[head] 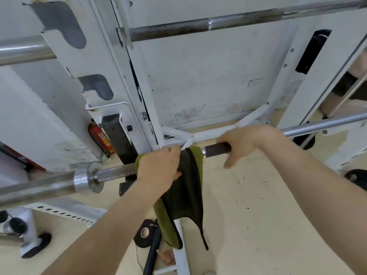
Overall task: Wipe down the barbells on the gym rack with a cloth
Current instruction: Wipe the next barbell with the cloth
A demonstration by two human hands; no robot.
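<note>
Nearest, the left hand [158,167] curls over the olive-and-black cloth [184,195], clamping it round the lower barbell [115,171] near the rack's left upright [99,56]. The cloth's loose tail hangs below the shaft. Just to the right, the right hand [248,141] wraps its fingers round the bare shaft, steadying it. Wiping this bar looks under way. Next, the cloth needs sliding along the shaft with a snug grip. Farther back, the rust-flecked upper barbell [178,29] waits on the rack.
</note>
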